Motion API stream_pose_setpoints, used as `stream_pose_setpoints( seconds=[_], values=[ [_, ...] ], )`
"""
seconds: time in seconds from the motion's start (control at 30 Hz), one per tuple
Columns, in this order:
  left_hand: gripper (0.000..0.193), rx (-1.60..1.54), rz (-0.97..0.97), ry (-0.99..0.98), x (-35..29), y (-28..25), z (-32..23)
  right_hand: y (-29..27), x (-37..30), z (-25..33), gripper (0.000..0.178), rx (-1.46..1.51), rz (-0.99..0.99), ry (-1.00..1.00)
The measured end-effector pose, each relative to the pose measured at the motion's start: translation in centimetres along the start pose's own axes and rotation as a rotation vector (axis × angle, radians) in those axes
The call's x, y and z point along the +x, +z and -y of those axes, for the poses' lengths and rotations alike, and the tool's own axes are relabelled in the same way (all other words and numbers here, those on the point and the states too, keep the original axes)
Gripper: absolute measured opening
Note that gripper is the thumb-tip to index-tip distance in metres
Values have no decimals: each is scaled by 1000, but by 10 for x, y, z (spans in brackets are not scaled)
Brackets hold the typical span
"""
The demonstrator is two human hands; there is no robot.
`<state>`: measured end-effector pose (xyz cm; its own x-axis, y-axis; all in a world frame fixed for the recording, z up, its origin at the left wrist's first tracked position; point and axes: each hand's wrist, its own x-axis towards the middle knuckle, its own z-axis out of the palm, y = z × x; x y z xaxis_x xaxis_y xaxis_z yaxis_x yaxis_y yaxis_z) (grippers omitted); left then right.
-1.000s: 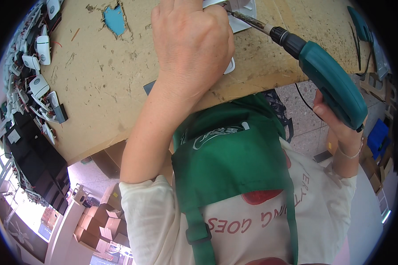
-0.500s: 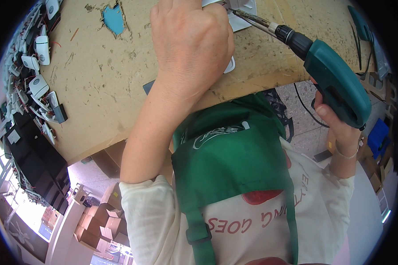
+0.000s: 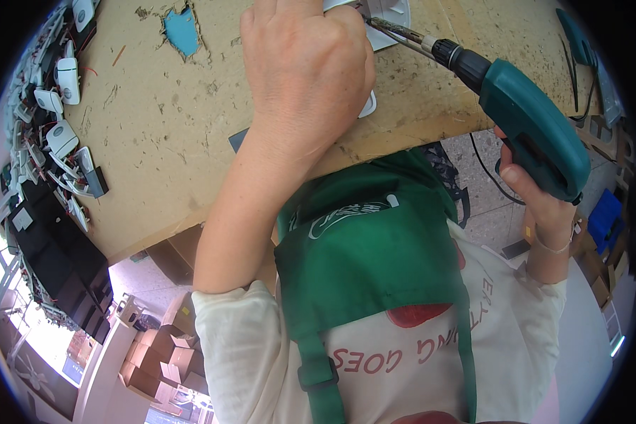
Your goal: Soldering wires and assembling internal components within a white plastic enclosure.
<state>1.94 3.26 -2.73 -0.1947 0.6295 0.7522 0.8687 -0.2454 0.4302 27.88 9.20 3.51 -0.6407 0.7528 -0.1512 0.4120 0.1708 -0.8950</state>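
My right hand (image 3: 533,191) is wrapped round the handle of a teal soldering gun (image 3: 530,127) with a black collar. Its slim metal tip, with a thin rod alongside, reaches up and left into an open white plastic housing (image 3: 394,13) at the top edge. My left hand (image 3: 307,63) is closed beside that housing, back of the hand up. Its fingertips run out of the picture, so what they grip is hidden. Under the left hand's right side a rounded white piece (image 3: 369,104) peeks out, and a dark grey piece (image 3: 238,140) shows by the wrist.
A worn cardboard-covered table (image 3: 169,141) has a torn hole showing blue. Along its left side lie several white devices (image 3: 62,138) with wires, near black boxes (image 3: 56,254). A black cable (image 3: 484,166) hangs below the right edge. Another teal tool (image 3: 576,39) lies at the far right.
My right hand has shifted the soldering gun slightly left and up, its tip going a little further into the white housing. My left hand has hardly moved.
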Motion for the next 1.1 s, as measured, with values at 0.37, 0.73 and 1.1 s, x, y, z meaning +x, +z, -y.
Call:
stream_pose_setpoints(
  seconds=[0.37, 0.73, 1.1],
  values=[
    [8, 278, 181, 60, 4, -12, -10, -2, -3, -3, 38, 60, -19, -3],
    [7, 264, 228, -53, 9, -20, -19, 0, -1, -4, 33, -3, 8, -29],
    [8, -238, -216, 35, -4, 9, 4, -5, -4, -3, 31, -93, 42, -36]
  ],
)
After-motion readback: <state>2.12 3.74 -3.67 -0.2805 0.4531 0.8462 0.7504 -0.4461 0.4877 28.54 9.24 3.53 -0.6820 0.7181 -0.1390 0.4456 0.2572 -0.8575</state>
